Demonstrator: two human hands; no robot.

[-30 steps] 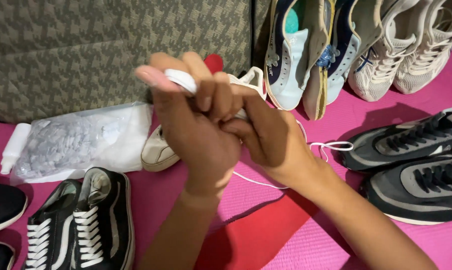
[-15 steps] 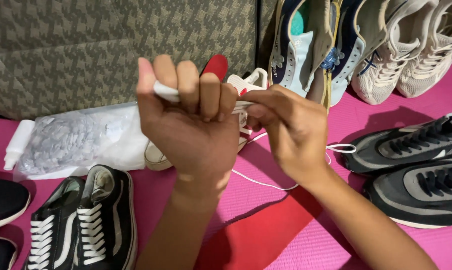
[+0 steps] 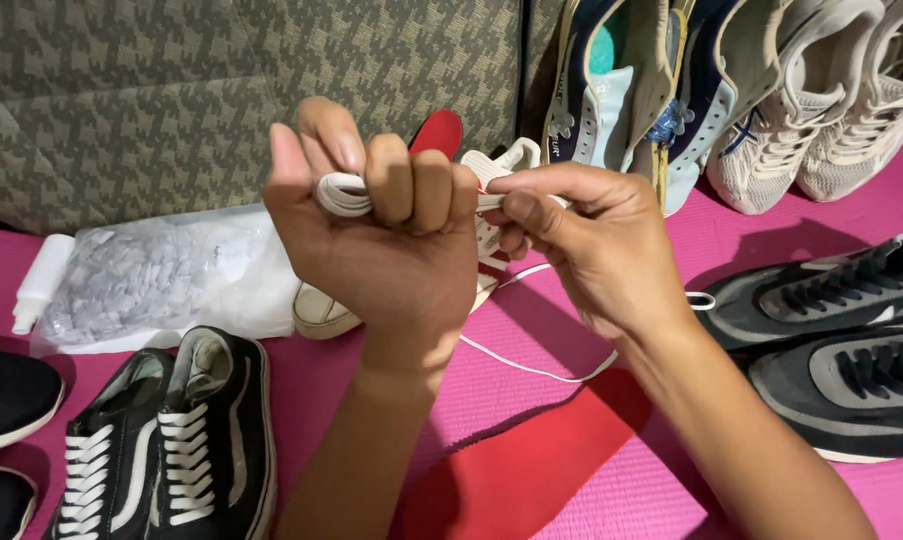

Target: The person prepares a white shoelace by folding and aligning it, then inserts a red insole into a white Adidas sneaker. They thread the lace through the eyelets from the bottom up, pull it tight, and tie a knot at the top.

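A pink mat (image 3: 732,250) is carrying everything here, with a red patch (image 3: 517,470) showing through near the middle. Black skate shoes (image 3: 167,445) are sitting at the lower left, another dark pair (image 3: 2,420) peeking in beside them at the edge. A clear plastic bag (image 3: 162,275) is lying by the sofa (image 3: 172,100), a white bottle (image 3: 40,285) touching it. Grey runners (image 3: 852,340) are resting on the right (laces black). Pale sneakers (image 3: 822,110) are lining the back, and a white lace (image 3: 532,368) is trailing across the mat.
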